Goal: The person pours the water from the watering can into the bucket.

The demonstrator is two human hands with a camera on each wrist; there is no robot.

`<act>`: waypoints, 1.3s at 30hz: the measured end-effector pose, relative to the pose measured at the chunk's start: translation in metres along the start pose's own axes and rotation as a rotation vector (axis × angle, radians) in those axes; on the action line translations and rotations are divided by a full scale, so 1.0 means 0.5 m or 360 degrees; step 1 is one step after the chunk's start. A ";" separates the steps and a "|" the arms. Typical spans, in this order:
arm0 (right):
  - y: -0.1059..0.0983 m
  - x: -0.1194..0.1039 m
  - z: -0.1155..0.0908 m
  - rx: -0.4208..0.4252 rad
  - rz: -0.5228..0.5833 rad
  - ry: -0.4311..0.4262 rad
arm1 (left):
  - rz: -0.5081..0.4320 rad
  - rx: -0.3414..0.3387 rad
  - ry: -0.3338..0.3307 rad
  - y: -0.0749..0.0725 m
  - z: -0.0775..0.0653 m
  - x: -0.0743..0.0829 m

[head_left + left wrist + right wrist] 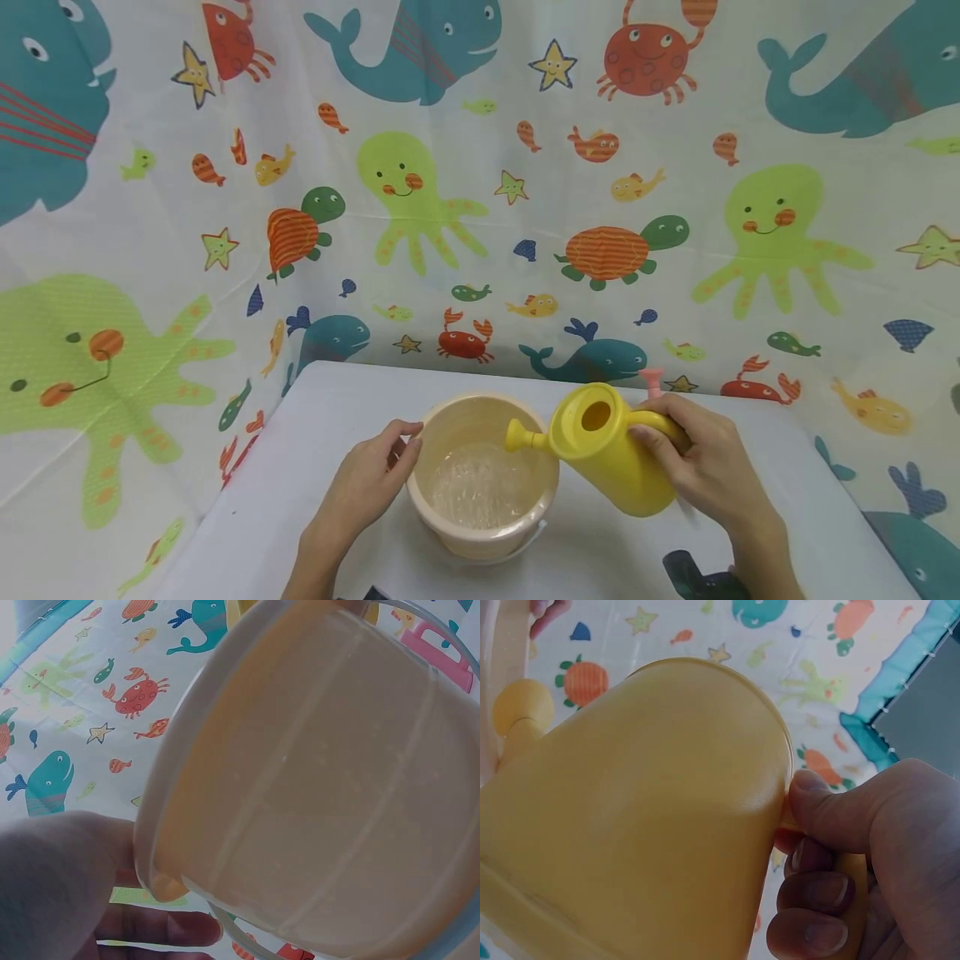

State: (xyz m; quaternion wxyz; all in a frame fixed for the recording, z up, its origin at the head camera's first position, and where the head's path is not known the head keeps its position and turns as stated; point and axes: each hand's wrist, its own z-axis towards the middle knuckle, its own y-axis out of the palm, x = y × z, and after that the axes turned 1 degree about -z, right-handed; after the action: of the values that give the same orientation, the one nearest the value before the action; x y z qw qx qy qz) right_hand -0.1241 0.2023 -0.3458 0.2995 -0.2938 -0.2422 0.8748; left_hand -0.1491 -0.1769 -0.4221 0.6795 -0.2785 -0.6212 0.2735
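A cream bucket [480,533] stands on the white table, with clear liquid in its bottom. My left hand [372,475] holds the bucket's left rim between thumb and fingers; in the left wrist view its lower fingers [165,927] reach out beneath the rim. By its handle, my right hand [701,450] grips a yellow watering can [633,475]. The can is tilted left, and its round spout head [516,436] is over the bucket's right side. In the right wrist view the fingers [817,892] are curled round the handle.
Behind the right hand a pink object [652,380] stands partly hidden, and a pink handle [439,652] shows beyond the bucket in the left wrist view. A curtain [465,225] printed with sea animals hangs around the white table [247,517].
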 end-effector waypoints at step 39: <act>0.004 0.019 0.027 -0.0020 -0.0027 -0.0079 | 0.0014 0.0040 0.0059 0.007 0.024 0.005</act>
State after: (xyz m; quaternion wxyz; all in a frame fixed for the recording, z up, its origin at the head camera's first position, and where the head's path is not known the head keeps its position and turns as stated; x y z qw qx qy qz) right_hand -0.1402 0.2040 -0.3408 0.2991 -0.2718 -0.2576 0.8777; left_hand -0.1612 -0.1720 -0.4221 0.6930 -0.2779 -0.6038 0.2791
